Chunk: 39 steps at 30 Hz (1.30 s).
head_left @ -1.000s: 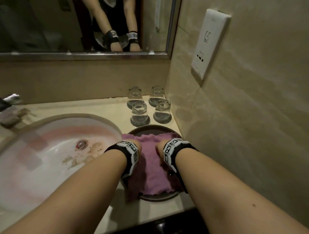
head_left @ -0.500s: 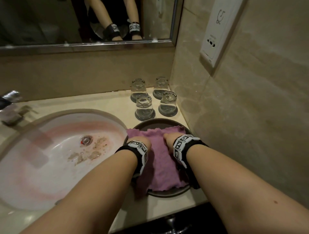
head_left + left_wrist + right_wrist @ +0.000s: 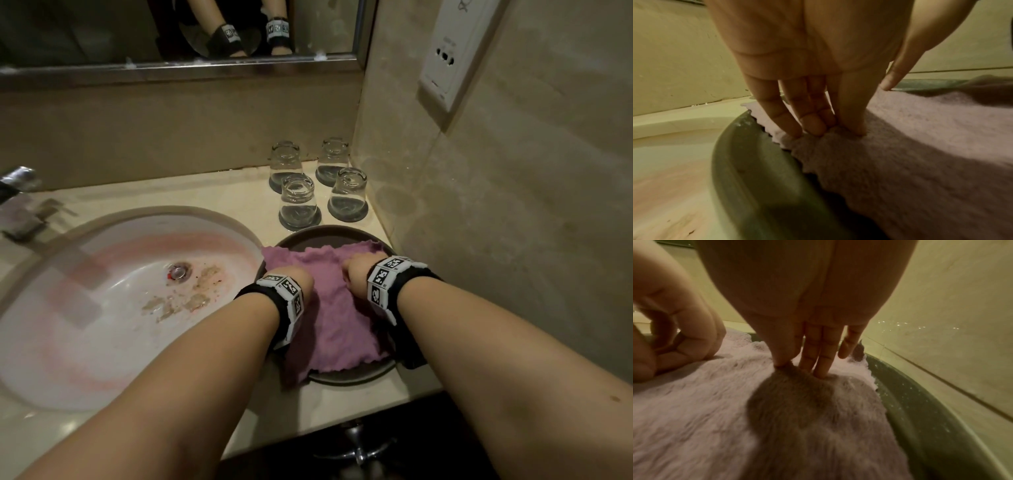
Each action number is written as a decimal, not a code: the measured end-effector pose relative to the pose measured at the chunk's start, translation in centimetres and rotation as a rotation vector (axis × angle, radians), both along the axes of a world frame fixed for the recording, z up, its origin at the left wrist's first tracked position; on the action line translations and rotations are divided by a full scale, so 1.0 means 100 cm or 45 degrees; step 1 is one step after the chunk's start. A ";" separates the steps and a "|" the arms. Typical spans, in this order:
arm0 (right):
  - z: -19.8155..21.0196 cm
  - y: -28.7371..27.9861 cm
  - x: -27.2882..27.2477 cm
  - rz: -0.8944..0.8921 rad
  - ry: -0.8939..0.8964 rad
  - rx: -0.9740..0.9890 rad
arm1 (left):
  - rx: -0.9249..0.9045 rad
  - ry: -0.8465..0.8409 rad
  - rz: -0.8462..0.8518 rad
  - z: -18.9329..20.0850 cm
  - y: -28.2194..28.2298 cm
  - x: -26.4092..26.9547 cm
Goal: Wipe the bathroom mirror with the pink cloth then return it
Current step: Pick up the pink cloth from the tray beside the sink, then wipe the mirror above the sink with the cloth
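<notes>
The pink cloth (image 3: 329, 308) lies spread over a dark round plate (image 3: 329, 233) on the counter, right of the sink, with its near edge hanging off the plate. My left hand (image 3: 298, 277) stands arched on the cloth's left part. Its fingertips (image 3: 813, 129) press into the cloth (image 3: 920, 146) by the plate rim (image 3: 748, 162), and the thumb is held apart. My right hand (image 3: 356, 274) is on the right part. Its thumb and fingers (image 3: 818, 369) pinch a small ridge of cloth (image 3: 735, 402). The mirror (image 3: 102, 31) hangs above the backsplash.
Several upturned glasses (image 3: 298, 202) stand on coasters just behind the plate. A stained white sink (image 3: 102, 308) is at the left, with the faucet (image 3: 17, 185) at its far left. The tiled wall with a socket plate (image 3: 448, 51) is close on the right.
Both hands stay on the cloth in the same places. The head view has tipped down, so less of the mirror shows.
</notes>
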State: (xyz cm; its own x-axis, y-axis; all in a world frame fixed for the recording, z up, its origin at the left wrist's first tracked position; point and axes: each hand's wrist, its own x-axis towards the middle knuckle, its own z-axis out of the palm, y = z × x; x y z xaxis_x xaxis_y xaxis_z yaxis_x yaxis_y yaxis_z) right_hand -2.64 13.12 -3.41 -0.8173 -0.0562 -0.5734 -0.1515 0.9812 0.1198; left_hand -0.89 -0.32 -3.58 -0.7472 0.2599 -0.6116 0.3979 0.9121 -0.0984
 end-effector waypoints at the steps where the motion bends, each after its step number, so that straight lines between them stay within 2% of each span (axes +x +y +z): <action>1: -0.001 0.003 -0.001 -0.001 0.024 -0.087 | 0.027 0.015 0.000 0.001 0.000 0.001; 5: 0.018 0.007 0.005 -0.029 0.049 -0.349 | 0.243 0.062 0.144 0.000 0.000 0.001; 9: 0.026 0.002 0.003 -0.116 0.052 -0.544 | 0.200 0.051 0.201 0.005 0.003 -0.002; 12: 0.044 -0.007 0.002 -0.044 0.016 -0.570 | 0.246 0.042 0.234 0.015 -0.001 -0.001; 14: 0.059 -0.011 -0.001 0.069 -0.085 -0.479 | 0.333 0.078 0.304 0.028 -0.010 -0.004; 17: 0.089 -0.015 -0.009 0.222 -0.109 -0.323 | 0.478 0.134 0.446 0.068 -0.028 -0.010; 19: 0.113 -0.018 -0.017 0.231 0.000 -0.340 | 0.544 0.199 0.502 0.101 -0.040 -0.014; 21: 0.144 -0.024 -0.023 0.207 0.144 -0.370 | 0.580 0.358 0.532 0.134 -0.052 -0.022; 26: 0.223 -0.039 -0.042 0.166 0.494 -0.269 | 0.591 0.634 0.478 0.220 -0.079 -0.037; 29: 0.261 -0.045 -0.056 0.014 0.648 -0.244 | 0.592 0.773 0.407 0.266 -0.092 -0.044; 34: 0.318 -0.057 -0.079 -0.316 0.807 -0.674 | 0.727 0.963 0.320 0.330 -0.107 -0.057; 39: 0.361 -0.073 -0.103 -0.631 1.188 -1.272 | 1.041 1.217 0.365 0.379 -0.114 -0.077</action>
